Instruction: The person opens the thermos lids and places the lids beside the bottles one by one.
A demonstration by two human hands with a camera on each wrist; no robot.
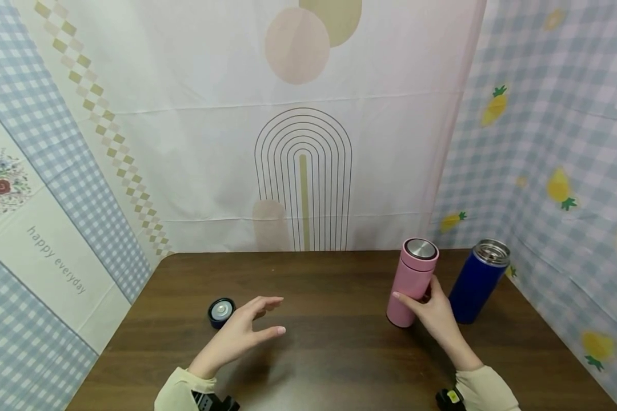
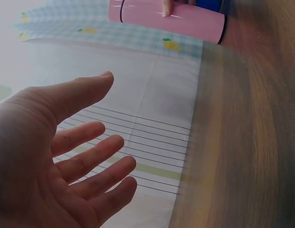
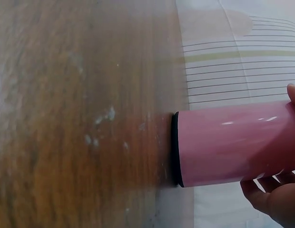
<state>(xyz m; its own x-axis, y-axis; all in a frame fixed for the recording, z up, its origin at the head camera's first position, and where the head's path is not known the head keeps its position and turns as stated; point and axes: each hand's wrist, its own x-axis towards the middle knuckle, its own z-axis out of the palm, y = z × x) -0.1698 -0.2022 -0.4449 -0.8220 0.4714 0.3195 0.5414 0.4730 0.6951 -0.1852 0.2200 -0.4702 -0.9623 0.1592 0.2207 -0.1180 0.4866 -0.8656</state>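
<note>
On the right side of the table, my right hand (image 1: pixel 434 311) grips a pink thermos (image 1: pixel 411 279) around its lower half. The thermos is upright, and its steel-topped lid is on. In the right wrist view the black base of the pink thermos (image 3: pixel 223 147) is close to the tabletop; I cannot tell whether it touches. My left hand (image 1: pixel 241 334) hovers over the left part of the table, fingers spread and thumb apart, holding nothing. Just behind it lies a round black lid (image 1: pixel 221 311) with a silvery centre. The left wrist view shows that palm (image 2: pixel 66 161) bare.
A dark blue thermos (image 1: pixel 475 288) stands right of the right hand, its steel mouth uncovered. The brown wooden table (image 1: pixel 319 354) ends against a white printed cloth (image 1: pixel 211 171) at the back. Checked blue cloth (image 1: pixel 555 228) hangs along the right side.
</note>
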